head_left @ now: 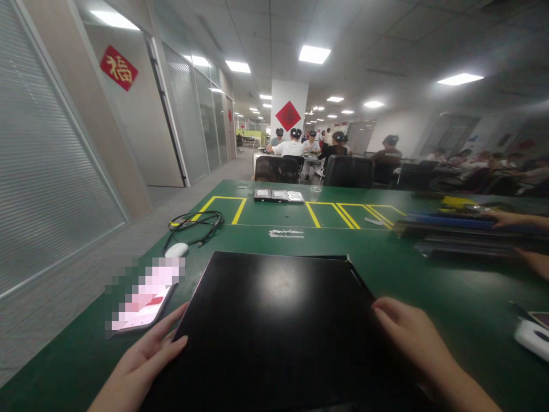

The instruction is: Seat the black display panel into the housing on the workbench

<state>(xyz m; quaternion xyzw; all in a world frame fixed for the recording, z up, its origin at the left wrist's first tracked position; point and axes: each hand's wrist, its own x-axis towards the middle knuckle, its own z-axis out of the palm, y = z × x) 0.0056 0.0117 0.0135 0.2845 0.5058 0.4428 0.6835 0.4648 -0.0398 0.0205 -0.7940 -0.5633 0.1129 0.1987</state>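
A wide, flat black case (283, 320) with a smooth, glossy top lies in front of me, low in the view; its exact kind is hard to tell. My left hand (146, 357) grips its left edge, thumb on top and fingers along the side. On the opposite edge, my right hand (412, 332) holds the case with curled fingers, partly hidden by the side. A thin raised rim shows at the case's far right corner. Left of my left hand is a phone (148, 306) with a lit, blurred-out screen.
On the green table (249, 240) are a coiled black cable (199, 229), a white mouse (176, 250), hard drives (278, 195) and a clear cup (315, 192). At right, a co-worker's hands (510, 220) are near blurred dark parts (463, 232). A white device (532, 337) lies far right.
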